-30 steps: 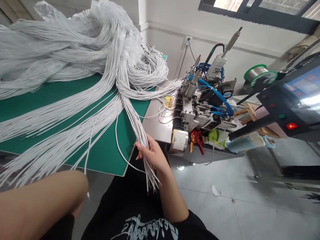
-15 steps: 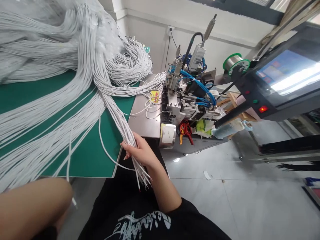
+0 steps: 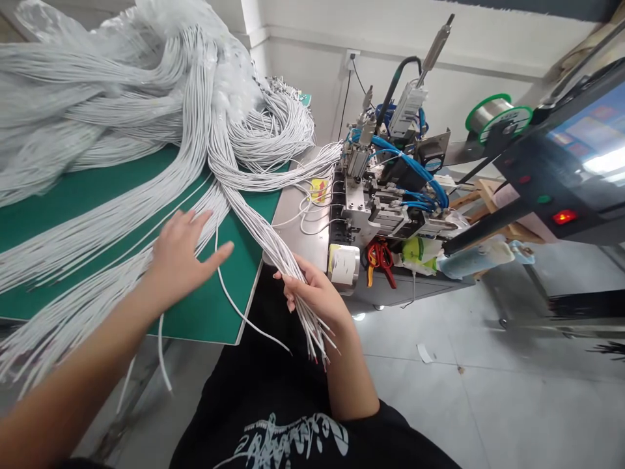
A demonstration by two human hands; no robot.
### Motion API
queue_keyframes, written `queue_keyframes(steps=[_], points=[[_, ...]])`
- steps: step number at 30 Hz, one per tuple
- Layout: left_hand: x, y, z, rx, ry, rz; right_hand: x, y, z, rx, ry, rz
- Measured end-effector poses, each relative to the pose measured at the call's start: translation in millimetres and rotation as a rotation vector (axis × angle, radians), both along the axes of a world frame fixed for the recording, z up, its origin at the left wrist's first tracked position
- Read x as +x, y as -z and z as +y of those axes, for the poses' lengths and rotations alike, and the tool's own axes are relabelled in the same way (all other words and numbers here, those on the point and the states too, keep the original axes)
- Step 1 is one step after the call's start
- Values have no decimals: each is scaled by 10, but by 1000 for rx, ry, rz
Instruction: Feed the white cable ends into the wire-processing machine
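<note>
My right hand (image 3: 312, 290) is closed around a bundle of white cables (image 3: 268, 238), whose cut ends hang below it, some with reddish tips. My left hand (image 3: 180, 254) is open with fingers spread, over a second fan of white cables (image 3: 97, 299) on the green tabletop (image 3: 229, 319). Whether its fingers touch those cables I cannot tell. A single loose cable (image 3: 229, 299) curves between the hands and over the table's edge. Further back, another spread of white cables (image 3: 127, 208) comes down from a large heap partly wrapped in clear plastic (image 3: 229, 65).
Right of the table stands a machine (image 3: 385, 189) with blue air hoses and several white cables at its front. Red and orange clamps (image 3: 381, 260), a metal cylinder (image 3: 344, 267), a wire spool (image 3: 498, 117) and a screen (image 3: 590, 143) are nearby. Coiled cables (image 3: 273, 130) lie behind.
My left hand has come into view from the lower left and reached over the cables on the table. My right hand keeps its hold on the bundle. The view has shifted left.
</note>
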State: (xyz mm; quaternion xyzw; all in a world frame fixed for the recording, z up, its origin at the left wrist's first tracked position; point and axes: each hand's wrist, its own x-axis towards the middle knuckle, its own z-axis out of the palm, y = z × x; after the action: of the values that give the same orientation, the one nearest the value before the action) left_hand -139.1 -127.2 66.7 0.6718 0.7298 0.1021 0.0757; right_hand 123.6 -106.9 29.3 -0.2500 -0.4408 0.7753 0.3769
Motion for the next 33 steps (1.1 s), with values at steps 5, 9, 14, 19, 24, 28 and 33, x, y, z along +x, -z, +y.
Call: queue_keyframes(steps=[5, 9, 14, 19, 24, 28, 33], points=[[71, 416, 179, -16, -142, 315, 41, 26, -4, 77, -49, -90], [-52, 446, 86, -76, -172, 297, 100, 44, -12, 126, -46, -172], [-394, 419, -18, -172, -306, 320, 219, 71, 15, 88, 33, -201], [-936, 340, -163, -291, -287, 331, 328, 47, 43, 60, 114, -171], [-937, 210, -28, -100, -293, 534, 343, -16, 49, 91, 128, -181], [-94, 160, 315, 259, 239, 404, 269, -65, 15, 109, 207, -147], [1010, 317, 828, 562, 782, 194, 169, -109, -75, 159, 348, -290]])
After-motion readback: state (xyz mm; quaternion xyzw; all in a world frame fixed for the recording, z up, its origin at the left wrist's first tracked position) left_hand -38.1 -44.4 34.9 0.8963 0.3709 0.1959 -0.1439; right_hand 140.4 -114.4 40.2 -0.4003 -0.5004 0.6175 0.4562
